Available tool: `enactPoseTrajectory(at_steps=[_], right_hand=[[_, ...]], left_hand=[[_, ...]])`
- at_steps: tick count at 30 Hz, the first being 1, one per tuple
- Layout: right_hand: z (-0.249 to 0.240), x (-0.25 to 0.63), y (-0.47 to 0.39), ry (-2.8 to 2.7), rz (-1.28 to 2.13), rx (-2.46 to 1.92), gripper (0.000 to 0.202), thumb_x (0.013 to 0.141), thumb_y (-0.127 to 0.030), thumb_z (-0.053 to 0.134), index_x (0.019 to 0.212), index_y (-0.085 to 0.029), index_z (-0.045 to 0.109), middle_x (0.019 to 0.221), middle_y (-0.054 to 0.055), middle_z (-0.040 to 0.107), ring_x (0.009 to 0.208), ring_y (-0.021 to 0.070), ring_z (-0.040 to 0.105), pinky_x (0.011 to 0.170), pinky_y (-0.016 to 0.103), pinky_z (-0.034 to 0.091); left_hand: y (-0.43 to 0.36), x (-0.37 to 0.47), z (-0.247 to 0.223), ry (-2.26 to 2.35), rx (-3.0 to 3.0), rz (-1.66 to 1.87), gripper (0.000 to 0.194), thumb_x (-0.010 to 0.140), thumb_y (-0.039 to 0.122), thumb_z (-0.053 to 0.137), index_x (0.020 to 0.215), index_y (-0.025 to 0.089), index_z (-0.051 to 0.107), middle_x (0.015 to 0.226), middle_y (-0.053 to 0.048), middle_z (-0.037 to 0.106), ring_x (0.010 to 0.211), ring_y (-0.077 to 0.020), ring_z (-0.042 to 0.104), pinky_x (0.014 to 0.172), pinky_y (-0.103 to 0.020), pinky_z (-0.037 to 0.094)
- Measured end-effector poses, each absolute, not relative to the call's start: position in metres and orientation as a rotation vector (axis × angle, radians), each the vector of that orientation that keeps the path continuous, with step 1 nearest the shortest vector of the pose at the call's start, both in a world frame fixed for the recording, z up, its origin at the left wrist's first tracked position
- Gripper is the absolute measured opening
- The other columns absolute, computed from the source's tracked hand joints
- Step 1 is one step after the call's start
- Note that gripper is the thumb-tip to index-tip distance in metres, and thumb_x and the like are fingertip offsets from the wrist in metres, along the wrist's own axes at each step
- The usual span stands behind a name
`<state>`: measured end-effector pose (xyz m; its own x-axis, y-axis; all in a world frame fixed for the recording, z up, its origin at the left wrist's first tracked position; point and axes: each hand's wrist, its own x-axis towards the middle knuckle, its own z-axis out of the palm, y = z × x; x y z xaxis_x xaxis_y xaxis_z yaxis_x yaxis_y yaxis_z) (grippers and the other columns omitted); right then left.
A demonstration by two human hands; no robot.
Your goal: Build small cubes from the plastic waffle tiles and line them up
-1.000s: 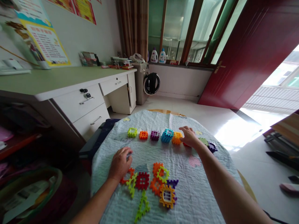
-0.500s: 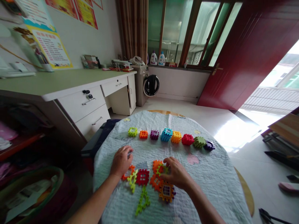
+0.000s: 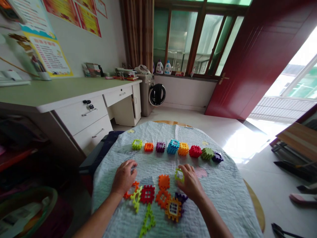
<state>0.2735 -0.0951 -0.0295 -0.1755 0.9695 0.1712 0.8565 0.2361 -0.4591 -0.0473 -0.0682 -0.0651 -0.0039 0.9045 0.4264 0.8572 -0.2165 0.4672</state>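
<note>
My right hand (image 3: 191,181) pinches a yellow-green square frame piece (image 3: 179,175) with a notched edge, held just above the cloth. My left hand (image 3: 124,177) rests at the left with fingers loosely curved and apart, and I see nothing held in it. Beside its wrist lie an orange frame piece (image 3: 131,189), a yellow-green curved piece (image 3: 136,199) and a red window piece (image 3: 148,194). Nearer me is a yellow-green triangle piece (image 3: 148,222). Between the hands lie two orange pieces (image 3: 163,182), a yellow-orange window piece (image 3: 173,209) and a dark purple piece (image 3: 181,197).
Across the round table's pale blue cloth (image 3: 111,216) runs a row of coloured notched blocks, among them a blue block (image 3: 173,146) and a red block (image 3: 195,151). A desk (image 3: 74,86) stands left, a washing machine (image 3: 148,96) behind, a red door (image 3: 237,66) at right.
My right hand has lifted the yellow-green square frame off the orange pieces and moved it slightly away to the right. The left hand stays nearly in place; the camera view has shifted slightly.
</note>
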Motion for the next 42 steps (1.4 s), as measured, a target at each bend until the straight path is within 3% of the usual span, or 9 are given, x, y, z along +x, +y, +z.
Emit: enactPoseTrajectory(at_steps=[3, 7, 13, 21, 26, 38, 42], right_hand=[[-0.049, 0.286, -0.092, -1.996, 0.318, -1.666, 0.053, 0.068, -0.017, 0.061, 0.121, -0.019, 0.060, 0.118, 0.010, 0.061, 0.108, 0.0267, 0.054, 0.098, 0.039, 0.044], [-0.067, 0.290, -0.094, -1.903, 0.294, -1.658, 0.045, 0.073, -0.025, 0.063, 0.118, -0.019, 0.063, 0.118, 0.009, 0.062, 0.109, 0.0260, 0.055, 0.100, 0.039, 0.044], [-0.072, 0.289, -0.095, -1.891, 0.232, -1.629, 0.042, 0.075, -0.027, 0.062, 0.117, -0.021, 0.063, 0.117, 0.007, 0.065, 0.109, 0.0245, 0.058, 0.099, 0.038, 0.046], [-0.073, 0.290, -0.096, -1.844, 0.268, -1.612, 0.053, 0.079, -0.029, 0.059, 0.131, -0.020, 0.053, 0.127, 0.009, 0.062, 0.120, 0.0257, 0.054, 0.105, 0.042, 0.043], [-0.068, 0.286, -0.097, -1.899, 0.249, -1.670, 0.050, 0.075, -0.021, 0.057, 0.125, -0.018, 0.058, 0.124, 0.010, 0.063, 0.117, 0.0264, 0.053, 0.106, 0.042, 0.040], [-0.066, 0.291, -0.094, -1.937, 0.355, -1.616, 0.037, 0.088, -0.039, 0.055, 0.120, -0.024, 0.062, 0.117, 0.006, 0.067, 0.112, 0.0249, 0.054, 0.100, 0.042, 0.040], [-0.069, 0.291, -0.095, -1.851, 0.367, -1.623, 0.037, 0.093, -0.039, 0.044, 0.122, -0.025, 0.063, 0.113, 0.006, 0.069, 0.109, 0.0222, 0.058, 0.098, 0.040, 0.043]], left_hand=[[-0.067, -0.049, -0.068, 1.907, 2.161, 1.038, 0.018, 0.078, 0.019, 0.049, 0.086, 0.020, 0.065, 0.104, -0.009, 0.069, 0.105, -0.0253, 0.062, 0.099, -0.042, 0.048], [-0.067, -0.049, -0.070, 1.900, 2.166, 1.053, 0.018, 0.078, 0.019, 0.049, 0.086, 0.020, 0.065, 0.104, -0.009, 0.068, 0.106, -0.0253, 0.062, 0.100, -0.043, 0.048], [-0.067, -0.049, -0.070, 1.899, 2.158, 1.067, 0.018, 0.077, 0.019, 0.050, 0.085, 0.020, 0.065, 0.104, -0.009, 0.069, 0.105, -0.0251, 0.062, 0.099, -0.043, 0.048], [-0.070, -0.047, -0.064, 1.902, 2.130, 1.055, 0.015, 0.077, 0.021, 0.051, 0.083, 0.022, 0.065, 0.102, -0.007, 0.069, 0.104, -0.0242, 0.063, 0.099, -0.040, 0.048], [-0.068, -0.045, -0.057, 1.920, 2.141, 0.968, 0.016, 0.074, 0.023, 0.054, 0.083, 0.023, 0.067, 0.102, -0.005, 0.069, 0.102, -0.0243, 0.063, 0.097, -0.039, 0.048], [-0.050, -0.041, -0.041, 1.799, 1.971, 0.805, 0.017, 0.072, 0.023, 0.058, 0.085, 0.020, 0.069, 0.097, -0.004, 0.068, 0.098, -0.0213, 0.063, 0.096, -0.037, 0.049], [-0.051, -0.008, -0.024, 1.631, 2.115, 0.790, 0.020, 0.072, 0.019, 0.060, 0.091, 0.021, 0.068, 0.108, -0.006, 0.066, 0.105, -0.0225, 0.061, 0.100, -0.039, 0.046]])
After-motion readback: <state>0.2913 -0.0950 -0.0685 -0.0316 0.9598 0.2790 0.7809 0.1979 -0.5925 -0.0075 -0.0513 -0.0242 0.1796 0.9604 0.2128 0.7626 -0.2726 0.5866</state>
